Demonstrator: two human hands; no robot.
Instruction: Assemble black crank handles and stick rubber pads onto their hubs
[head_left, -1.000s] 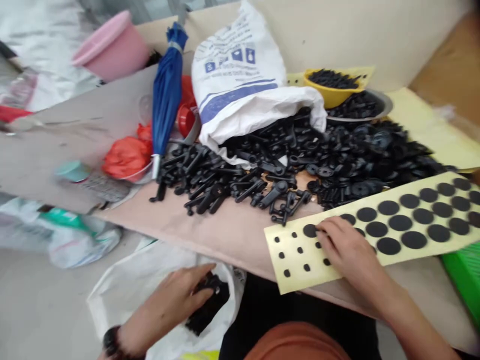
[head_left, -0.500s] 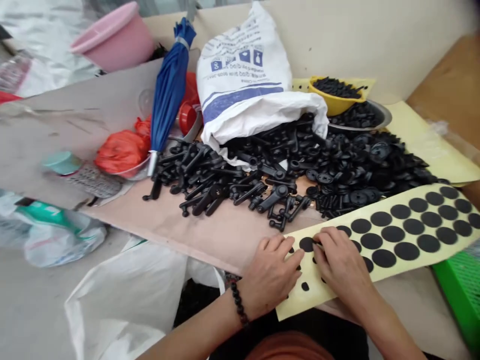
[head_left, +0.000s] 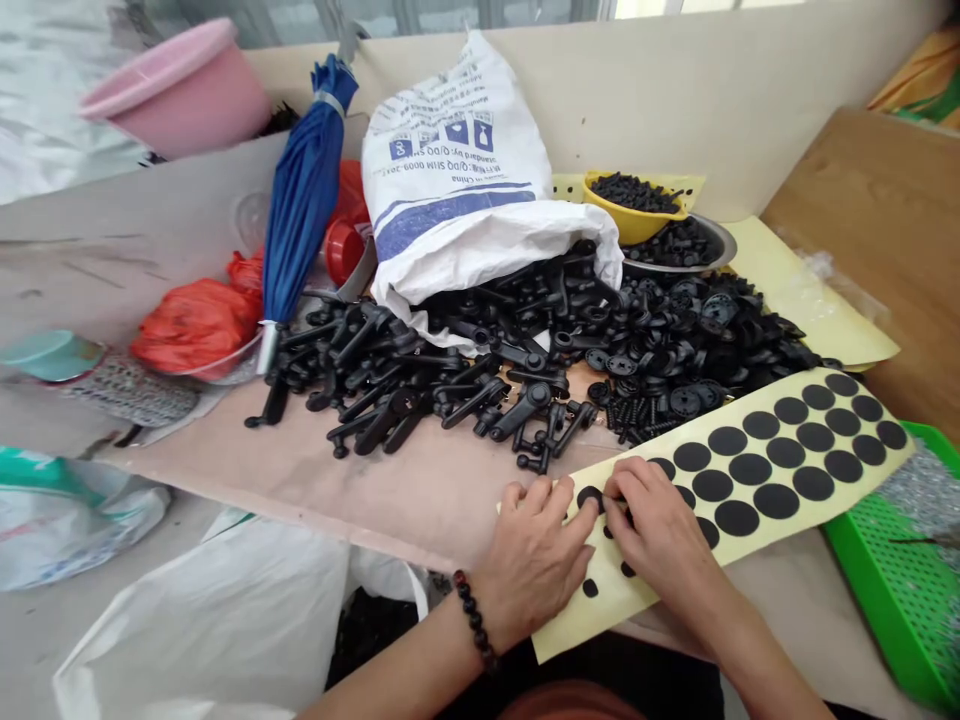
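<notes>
A pale yellow backing sheet (head_left: 645, 590) with rows of round black stickers (head_left: 750, 470) lies across the table's front edge. My left hand (head_left: 536, 560), with a dark bead bracelet at the wrist, rests on the sheet's left end, fingers spread. Its index fingertip is at a black round sticker (head_left: 589, 497). On that sticker's right side, my right hand (head_left: 660, 520) has thumb and index finger closed in a pinch at its edge. Small black spots (head_left: 590, 588) show on the sheet around the hands. The right hand hides several stickers.
Black plastic crank handles (head_left: 397, 410) spill from a white woven sack (head_left: 457, 150). Black round parts (head_left: 697, 330) are heaped right of it, before a yellow bowl (head_left: 634, 222) and a metal basin (head_left: 724, 245). A blue umbrella (head_left: 304, 190) leans left; a green basket (head_left: 877, 590) stands right.
The view has shifted, so the scene sits further left and slightly lower. My left index fingertip has come up to the round sticker. My right hand stays pinched at its edge.
</notes>
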